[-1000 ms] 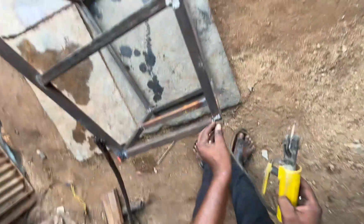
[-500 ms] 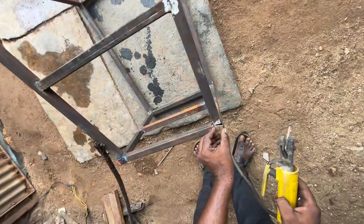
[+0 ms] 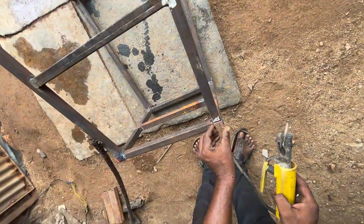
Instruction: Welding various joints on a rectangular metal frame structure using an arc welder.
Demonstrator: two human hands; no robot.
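Note:
A frame of dark steel square tubes stands over grey stone slabs on a dirt floor. My left hand grips the frame at its near right corner, fingers closed around the tube joint. My right hand holds a yellow-handled welding electrode holder upright at the lower right, its metal jaws pointing up, away from the frame. A dark cable runs from the holder down past my leg. My foot in a sandal rests on the dirt just beside my left hand.
A black cable hangs from the frame's near left corner. Corrugated rusty sheet lies at the lower left. A small wood block and a yellow wire lie on the dirt near the bottom.
My left hand has slid slightly up and closed tighter on the frame's corner. The view shifted a little; the electrode holder stayed in my right hand at the same spot.

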